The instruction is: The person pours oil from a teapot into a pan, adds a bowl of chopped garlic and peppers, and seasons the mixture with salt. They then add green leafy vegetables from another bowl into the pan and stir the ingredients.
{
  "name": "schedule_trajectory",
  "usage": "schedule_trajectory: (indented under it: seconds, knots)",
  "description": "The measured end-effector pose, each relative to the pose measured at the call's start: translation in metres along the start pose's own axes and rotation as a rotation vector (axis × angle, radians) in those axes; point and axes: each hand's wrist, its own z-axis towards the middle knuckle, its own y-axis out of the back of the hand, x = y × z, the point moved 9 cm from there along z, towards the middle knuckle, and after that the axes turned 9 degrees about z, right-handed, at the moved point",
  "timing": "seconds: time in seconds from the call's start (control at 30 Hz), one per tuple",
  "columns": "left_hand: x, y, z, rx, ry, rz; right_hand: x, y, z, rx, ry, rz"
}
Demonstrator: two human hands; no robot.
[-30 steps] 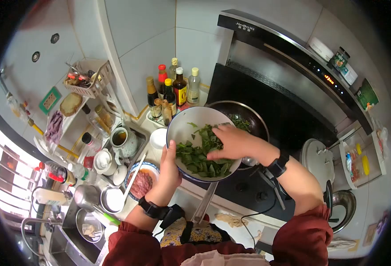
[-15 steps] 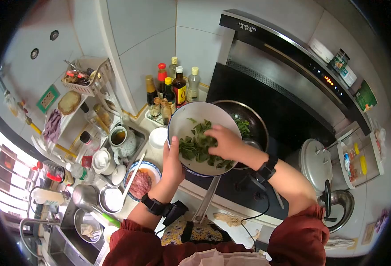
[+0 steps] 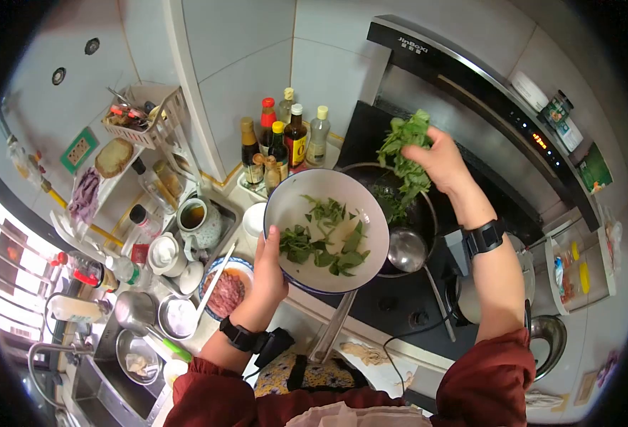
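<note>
My left hand (image 3: pixel 267 274) grips the left rim of a white bowl (image 3: pixel 289 210) with a dark rim, tilted toward me. Some green leaves (image 3: pixel 328 249) lie spread over the bowl's inside. Above the wok (image 3: pixel 431 217), my right hand (image 3: pixel 438 162) is closed around a bunch of leafy greens (image 3: pixel 408 146) that hangs down from its fingers. More greens show inside the wok, partly behind the bunch and the bowl. A metal ladle (image 3: pixel 406 249) rests in the wok, its handle reaching toward the front of the stove.
Several sauce bottles (image 3: pixel 296 135) stand in the corner behind the bowl. To the left are a plate of raw minced meat (image 3: pixel 225 292), a jug (image 3: pixel 198 224) and the sink (image 3: pixel 111 384). A range hood (image 3: pixel 470 78) overhangs the stove. The wok's handle (image 3: pixel 335 327) points toward me.
My right hand has moved from inside the bowl up and right over the wok, carrying a bunch of greens. Fewer leaves lie in the bowl, and the ladle is now more visible.
</note>
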Motion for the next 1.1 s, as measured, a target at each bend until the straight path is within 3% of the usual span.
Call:
schedule_trajectory:
  seconds: [0.1,0.17,0.2,0.27,0.3,0.37,0.5,0.57,0.63,0.7,0.77,0.93,1.0,1.03,1.1]
  knots:
    - [0.000,0.009,-0.002,0.018,-0.027,-0.044,-0.009,0.022,0.010,-0.062,0.073,-0.150]
    - [-0.003,0.011,-0.008,0.040,-0.012,-0.088,-0.035,0.033,0.013,-0.134,0.190,-0.440]
    - [-0.007,0.011,-0.013,0.038,-0.010,-0.085,-0.064,0.033,0.016,-0.079,0.148,-0.578]
    - [-0.012,0.009,-0.022,0.036,0.012,-0.087,-0.171,0.039,0.009,0.103,-0.163,-0.957]
    - [-0.016,0.008,-0.025,0.036,0.005,-0.086,-0.176,0.029,-0.008,0.256,-0.400,-1.077]
    - [-0.023,0.013,-0.030,-0.019,-0.054,-0.051,-0.156,0.032,-0.007,0.117,-0.077,-1.095]
    - [-0.025,0.013,-0.034,-0.012,-0.049,-0.043,-0.086,-0.001,-0.011,0.153,-0.094,-0.853]
    - [-0.028,0.006,-0.037,0.017,-0.058,-0.034,-0.048,-0.046,-0.029,0.324,0.018,-0.629]
    - [-0.023,0.009,-0.034,0.016,-0.063,-0.006,-0.041,-0.098,-0.063,0.616,0.035,-0.620]
    - [-0.017,0.011,-0.032,0.017,-0.065,0.029,-0.047,-0.138,-0.102,0.841,0.199,-0.840]
    - [-0.015,0.014,-0.031,-0.020,-0.081,0.028,-0.058,-0.154,-0.123,0.898,0.188,-1.069]
    - [-0.010,0.017,-0.034,-0.019,-0.047,-0.046,-0.085,-0.162,-0.130,0.925,0.174,-0.941]
    - [-0.010,0.016,-0.035,-0.003,-0.047,-0.055,-0.075,-0.151,-0.114,0.725,0.123,-0.656]
    - [-0.011,0.015,-0.037,-0.006,-0.042,-0.056,-0.075,-0.150,-0.106,0.727,0.122,-0.655]
    - [-0.010,0.013,-0.040,-0.008,-0.035,-0.055,-0.074,-0.126,-0.070,0.412,0.105,-0.809]
